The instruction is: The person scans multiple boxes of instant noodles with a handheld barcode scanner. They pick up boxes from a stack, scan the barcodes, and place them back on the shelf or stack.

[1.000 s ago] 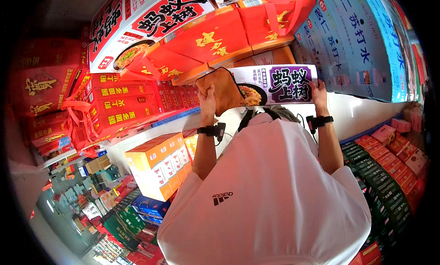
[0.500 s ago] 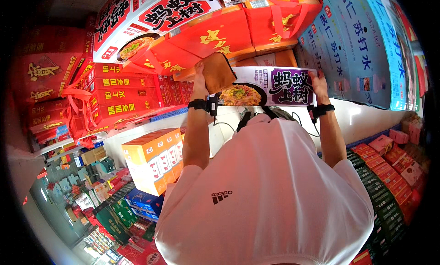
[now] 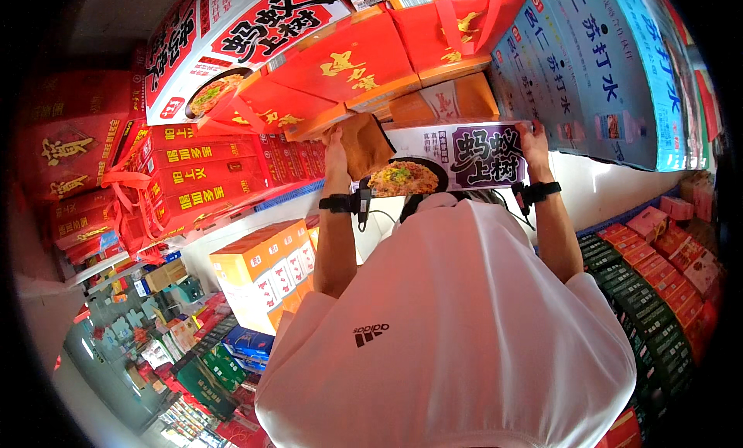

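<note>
A white carton [image 3: 429, 144] with purple panels and a picture of noodles is held level in front of my chest. My right hand [image 3: 534, 147] grips its right end. At the other end, my left hand [image 3: 334, 155] is closed on a brown-orange cloth [image 3: 367, 147], which drapes over the carton's left part. Whether those fingers also press the carton itself is hidden by the cloth. Just beyond stands an orange box [image 3: 445, 99], below a row of red gift boxes [image 3: 344, 65]. Black bands with small devices circle both wrists.
Red drink cartons with ribbon handles [image 3: 205, 173] are stacked at left. Tall light-blue cartons [image 3: 588, 76] rise close to my right hand. A large white carton [image 3: 240, 53] lies atop the red boxes. Orange-and-white boxes [image 3: 267, 266] stand by my left elbow.
The carton and cloth have come slightly down and closer to my body, with both hands keeping hold. More of the orange box behind shows. The surroundings have shifted a little in view.
</note>
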